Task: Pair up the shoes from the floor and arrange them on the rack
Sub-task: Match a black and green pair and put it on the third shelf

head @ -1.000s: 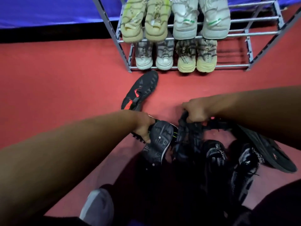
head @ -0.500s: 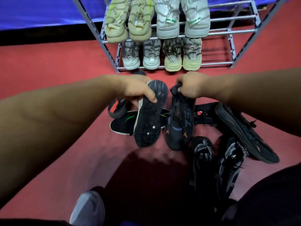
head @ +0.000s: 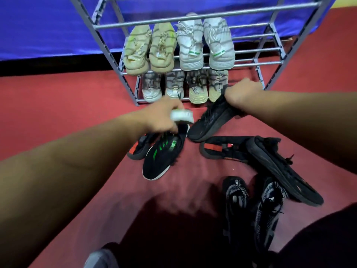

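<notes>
Gripping a black shoe with green stripes [head: 164,157] by its white heel end, the left hand [head: 164,115] is closing its fingers around that heel while the toe is hanging down toward the red floor [head: 58,113]. The right hand [head: 241,93] is clamping the collar of an all-black shoe [head: 210,120], whose toe is likewise pointing down and toward the person. Both shoes are being held just in front of the rack [head: 270,47], close to its lowest tier.

In the inspector's judgement, the two held shoes are not looking like a match: one is carrying green stripes and a white sole, the other is plain black. Placing them side by side would be breaking the pairing. The heel-only hold on the left shoe is also risking a swing or a slip, since most of the shoe is dangling free.

The rack is holding four pairs. On the middle tier, a beige pair [head: 150,49] is sitting left of a white pair with green tabs [head: 204,43]. On the bottom tier, a pale grey pair [head: 162,88] is sitting left of a cream pair [head: 206,88]. The right portion of both tiers is standing open, and the top rails are bare.

On the floor, a black-and-red shoe [head: 220,149], a long black shoe [head: 280,171] and a black-and-grey knit pair [head: 251,202] are waiting.
</notes>
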### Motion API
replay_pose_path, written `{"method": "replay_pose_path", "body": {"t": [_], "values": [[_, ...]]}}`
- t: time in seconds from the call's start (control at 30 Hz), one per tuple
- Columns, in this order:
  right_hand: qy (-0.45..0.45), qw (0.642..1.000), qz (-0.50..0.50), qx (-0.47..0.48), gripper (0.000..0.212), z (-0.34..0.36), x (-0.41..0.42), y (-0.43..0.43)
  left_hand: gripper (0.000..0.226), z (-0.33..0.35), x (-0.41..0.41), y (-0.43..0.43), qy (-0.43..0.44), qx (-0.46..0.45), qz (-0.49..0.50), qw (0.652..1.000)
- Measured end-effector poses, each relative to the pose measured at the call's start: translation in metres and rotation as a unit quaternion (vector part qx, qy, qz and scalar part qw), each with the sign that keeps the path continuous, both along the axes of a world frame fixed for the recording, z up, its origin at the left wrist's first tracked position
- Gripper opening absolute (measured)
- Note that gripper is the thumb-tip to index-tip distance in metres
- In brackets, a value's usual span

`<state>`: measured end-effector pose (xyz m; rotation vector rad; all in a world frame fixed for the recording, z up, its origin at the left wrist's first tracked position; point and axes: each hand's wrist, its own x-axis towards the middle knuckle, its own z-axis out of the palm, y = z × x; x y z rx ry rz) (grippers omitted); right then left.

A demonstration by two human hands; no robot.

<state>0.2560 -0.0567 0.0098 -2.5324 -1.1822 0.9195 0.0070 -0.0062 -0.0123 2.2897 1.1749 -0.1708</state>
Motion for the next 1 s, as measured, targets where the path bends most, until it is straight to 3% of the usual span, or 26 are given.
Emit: {"method": "replay_pose_path", "body": {"t": [0.07,0.17,0.3,0.37,0.5,0.6,0.73,0.8,0.87,1.0], "values": [[0.013,0.992,0.053,-0.116,0.023,0.002,-0.003,-0.006,0.076,-0.029,-0.011,-0.021,0.117,-0.013,-0.079,0.99],[-0.022,0.951,0.096,-0.293,0.035,-0.01,-0.002,-0.018,0.073,-0.058,-0.026,-0.046,0.258,-0.046,-0.157,0.952],[-0.014,0.91,0.13,-0.392,0.036,-0.021,-0.008,-0.027,0.036,-0.064,-0.031,-0.06,0.234,-0.028,-0.113,0.965],[-0.028,0.904,0.163,-0.395,0.041,-0.021,-0.006,-0.027,0.029,-0.061,-0.027,-0.061,0.225,-0.007,-0.068,0.972],[-0.08,0.888,0.253,-0.377,0.046,-0.017,-0.006,-0.027,0.05,-0.059,-0.019,-0.069,0.267,-0.034,0.031,0.963],[-0.14,0.866,0.292,-0.38,0.051,-0.027,-0.012,-0.027,0.061,-0.068,-0.021,-0.074,0.243,-0.077,0.103,0.962],[-0.102,0.879,0.259,-0.386,0.033,-0.025,-0.019,-0.03,0.076,-0.072,-0.023,-0.085,0.205,-0.11,0.172,0.957],[-0.129,0.886,0.271,-0.352,0.04,-0.025,-0.019,-0.025,0.096,-0.07,-0.026,-0.087,0.181,-0.134,0.197,0.954],[-0.17,0.876,0.298,-0.34,0.047,-0.013,-0.019,-0.022,0.108,-0.074,-0.029,-0.087,0.163,-0.15,0.176,0.959],[-0.224,0.848,0.358,-0.32,0.04,0.007,-0.029,-0.039,0.12,-0.086,-0.037,-0.092,0.11,-0.143,0.07,0.981]]}}
